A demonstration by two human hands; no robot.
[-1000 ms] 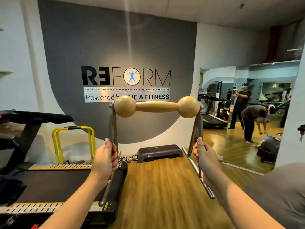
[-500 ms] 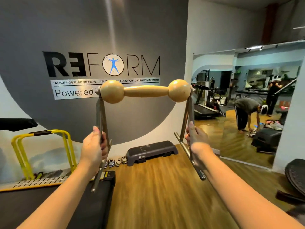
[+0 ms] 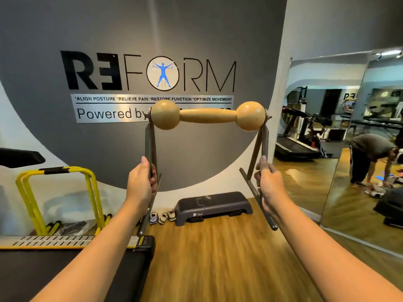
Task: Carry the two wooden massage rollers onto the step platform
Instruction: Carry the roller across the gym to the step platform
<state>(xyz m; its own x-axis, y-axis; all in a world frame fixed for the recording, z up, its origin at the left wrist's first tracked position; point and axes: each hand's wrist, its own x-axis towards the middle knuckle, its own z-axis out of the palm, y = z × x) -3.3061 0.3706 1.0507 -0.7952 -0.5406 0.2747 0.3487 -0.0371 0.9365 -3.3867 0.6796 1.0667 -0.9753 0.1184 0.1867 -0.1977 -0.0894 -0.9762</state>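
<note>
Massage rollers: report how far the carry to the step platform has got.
Done: nothing rests on the step platform yet; its top is bare. In hand: one wooden roller on its metal stand, held up by the left hand and right hand gripping the stand's legs, short of the platform. Left: set it down there; the second roller is not in view.

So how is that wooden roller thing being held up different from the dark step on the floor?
The wooden roller is pale tan, with two round balls on a slim bar; the step platform is dark grey, flat and boxy. The roller is held up in the air on a metal frame, gripped by the left hand and the right hand; the platform rests on the wooden floor by the wall.
</note>
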